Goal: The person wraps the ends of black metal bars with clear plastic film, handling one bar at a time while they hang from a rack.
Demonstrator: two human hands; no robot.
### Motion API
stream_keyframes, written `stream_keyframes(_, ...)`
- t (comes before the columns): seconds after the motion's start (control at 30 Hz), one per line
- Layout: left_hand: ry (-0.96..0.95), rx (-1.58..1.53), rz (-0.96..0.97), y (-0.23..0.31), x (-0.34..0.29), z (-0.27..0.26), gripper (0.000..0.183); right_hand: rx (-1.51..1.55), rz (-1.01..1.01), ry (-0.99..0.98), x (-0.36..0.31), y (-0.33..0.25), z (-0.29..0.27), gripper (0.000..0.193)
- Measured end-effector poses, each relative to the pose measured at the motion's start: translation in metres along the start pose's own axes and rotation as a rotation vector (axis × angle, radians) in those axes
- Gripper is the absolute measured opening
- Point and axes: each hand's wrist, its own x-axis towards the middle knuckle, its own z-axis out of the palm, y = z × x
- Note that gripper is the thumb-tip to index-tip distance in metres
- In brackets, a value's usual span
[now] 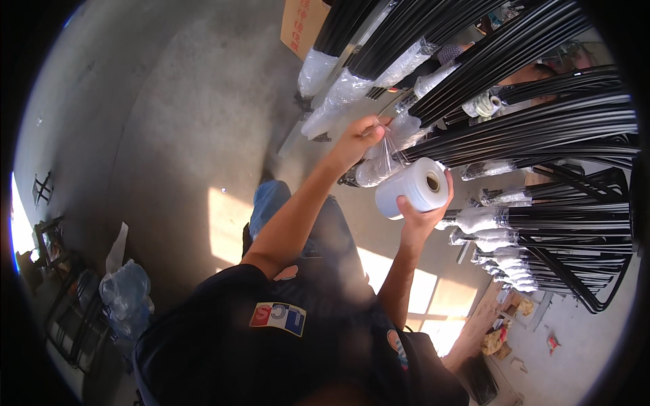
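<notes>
A roll of clear stretch film (405, 191) with a hollow core rests in my right hand (421, 220), its fingers wrapped round the roll's side and end. My left hand (364, 139) pinches a gathered strand of the film (388, 150), which runs taut down toward the roll. Just beyond both hands lies a bundle of black metal tubes (514, 134), its near end covered in clear film. Whether the strand joins that wrapping I cannot tell.
More black tube bundles (562, 220) with film-wrapped ends fill the right side. A cardboard box (302, 26) stands at the top. Another film roll (482, 105) lies among the tubes. At lower left is a translucent plastic bag (126, 292). Part of another person shows at upper right.
</notes>
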Motion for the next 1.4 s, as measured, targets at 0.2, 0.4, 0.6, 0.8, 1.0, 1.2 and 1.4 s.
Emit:
stream_keyframes(0.2, 0.184, 0.229, 0.077, 0.003, 0.004, 0.008, 0.021, -0.153, -0.122, 0.305, 0.016, 0.003, -0.013, 0.083)
stream_keyframes(0.4, 0.224, 0.433, 0.157, 0.019, 0.004, 0.022, 0.021, 0.1, 0.019, 0.137, 0.058, -0.001, -0.022, 0.087)
stream_keyframes(0.6, 0.088, 0.297, 0.077, 0.023, -0.004, 0.039, 0.021, 0.333, 0.206, -0.095, 0.076, -0.008, -0.034, 0.076)
stream_keyframes(0.8, 0.025, 0.283, -0.057, 0.014, 0.005, 0.051, 0.02, 0.385, 0.071, -0.288, 0.122, 0.032, -0.029, 0.057)
stream_keyframes(1.0, 0.01, 0.305, -0.227, 0.035, 0.01, 0.053, 0.027, 0.482, 0.281, -0.351, 0.145, 0.04, -0.015, 0.048)
stream_keyframes(1.2, 0.038, 0.203, -0.138, 0.028, 0.004, 0.041, 0.023, 0.566, 0.266, -0.598, 0.137, 0.036, -0.036, 0.077)
stream_keyframes(1.4, 0.177, 0.156, -0.247, 0.027, 0.001, 0.035, 0.016, 0.399, 0.448, -0.761, 0.143, 0.025, -0.044, 0.077)
